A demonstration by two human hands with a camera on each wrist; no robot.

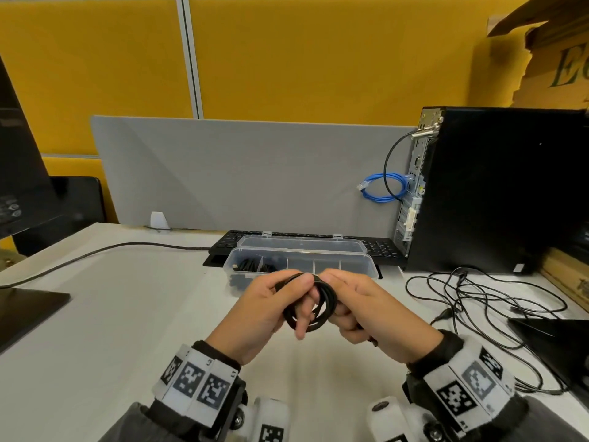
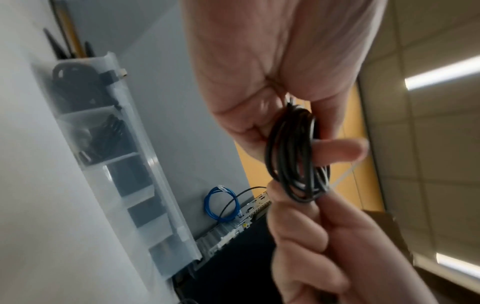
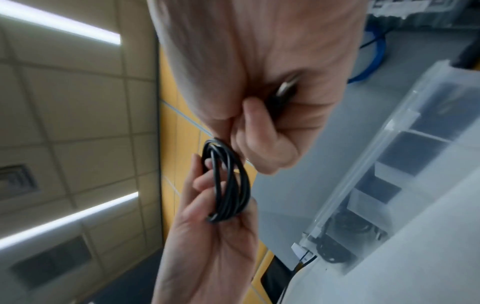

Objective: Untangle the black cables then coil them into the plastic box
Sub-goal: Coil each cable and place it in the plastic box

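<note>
Looks maybe halfway: two coils already in the box [image 1: 366, 266], both hands [image 1: 264, 311] [image 1: 373, 314] pinching a third coil [image 1: 322, 309] above the desk, loose tangle [image 1: 487, 301] still waiting on the right.

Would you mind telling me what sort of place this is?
Most likely an office desk. A grey divider stands behind the white desk, with a keyboard, a desktop PC and a monitor stand on it. Both hands hold a cable coil there.
</note>
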